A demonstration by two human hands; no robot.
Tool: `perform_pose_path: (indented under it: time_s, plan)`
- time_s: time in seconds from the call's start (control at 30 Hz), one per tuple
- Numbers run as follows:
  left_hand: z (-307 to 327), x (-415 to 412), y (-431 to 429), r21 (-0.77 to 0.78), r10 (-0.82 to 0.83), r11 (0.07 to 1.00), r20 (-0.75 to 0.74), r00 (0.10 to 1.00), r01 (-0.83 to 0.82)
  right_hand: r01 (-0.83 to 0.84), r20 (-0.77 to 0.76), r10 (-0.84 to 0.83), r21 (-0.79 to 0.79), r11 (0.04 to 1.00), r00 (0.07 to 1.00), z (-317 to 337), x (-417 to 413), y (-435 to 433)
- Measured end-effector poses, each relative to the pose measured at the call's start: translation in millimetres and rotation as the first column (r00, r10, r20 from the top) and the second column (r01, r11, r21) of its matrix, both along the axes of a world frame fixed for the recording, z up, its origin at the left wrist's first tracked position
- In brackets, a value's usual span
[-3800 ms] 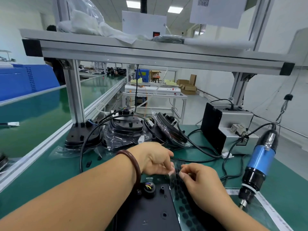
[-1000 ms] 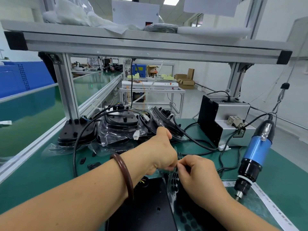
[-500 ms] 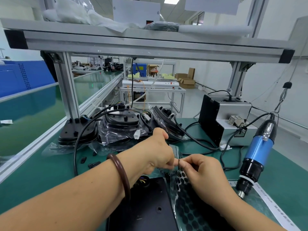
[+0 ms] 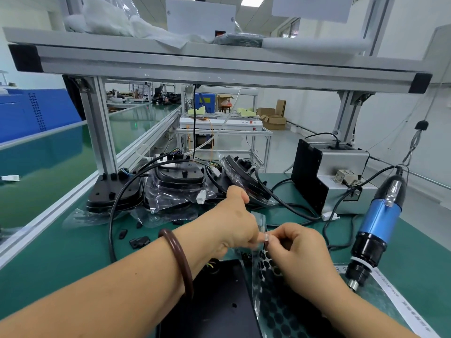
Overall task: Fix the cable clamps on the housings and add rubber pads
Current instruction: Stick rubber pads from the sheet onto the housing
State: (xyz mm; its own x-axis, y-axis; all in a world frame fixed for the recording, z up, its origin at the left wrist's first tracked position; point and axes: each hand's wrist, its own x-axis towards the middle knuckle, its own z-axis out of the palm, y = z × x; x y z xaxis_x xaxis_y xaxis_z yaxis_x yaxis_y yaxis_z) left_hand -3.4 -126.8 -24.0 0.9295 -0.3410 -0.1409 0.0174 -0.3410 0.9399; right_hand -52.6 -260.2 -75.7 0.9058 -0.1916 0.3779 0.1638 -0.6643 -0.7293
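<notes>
**Here, both hands meet at the pad sheet [image 4: 280, 313]**

Low over the desk [image 4: 61, 259], the left hand [image 4: 234, 225] and the right hand [image 4: 300, 250] come fingertip to fingertip at the sheet's raised upper edge. Each grip is closed in a pinch on that edge. Whether a single pad sits between the right fingers is too blurred to tell. The clear sheet, dotted with round black pads, lies just right of the black housing [image 4: 219, 306], which rests flat under the left forearm. A blue screwdriver [image 4: 375, 230] points tip-down at the right, apart from both hands. Bagged housings [image 4: 178, 181] are stacked at the back.
</notes>
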Motion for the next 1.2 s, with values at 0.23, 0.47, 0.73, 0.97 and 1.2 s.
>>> perform_pose_path:
  time_s: [0.23, 0.47, 0.73, 0.97, 1.2]
  plan:
    - [-0.7, 3.9, 12.0, 0.119, 0.088, 0.988, 0.053, 0.995, -0.094, 0.013, -0.052, -0.001, 0.241, 0.970, 0.999, -3.1, 4.7, -7.8]
    - [-0.3, -23.0, 8.3, 0.317, -0.087, 0.947, 0.382, 0.920, -0.042, 0.036, 0.039, -0.046, 0.213, 0.976, 0.998, -3.8, 7.0, -7.0]
    - [-8.4, -30.0, -1.8, 0.309, -0.136, 0.950, 0.312, 0.940, 0.035, 0.031, 0.074, -0.041, 0.132, 0.991, 0.996, -3.3, 6.2, -6.4]
    - [-2.3, -16.2, 14.7, -0.013, 0.029, 1.000, 0.112, 0.993, -0.027, -0.175, 0.121, 0.152, 0.209, 0.962, 0.981, 3.6, 0.1, -7.3]
    - [1.0, -6.6, 29.9, -0.379, -0.112, 0.925, -0.176, 0.978, 0.037, -0.263, 0.067, 0.271, 0.544, 0.797, 0.960, 17.3, -3.2, -1.0]
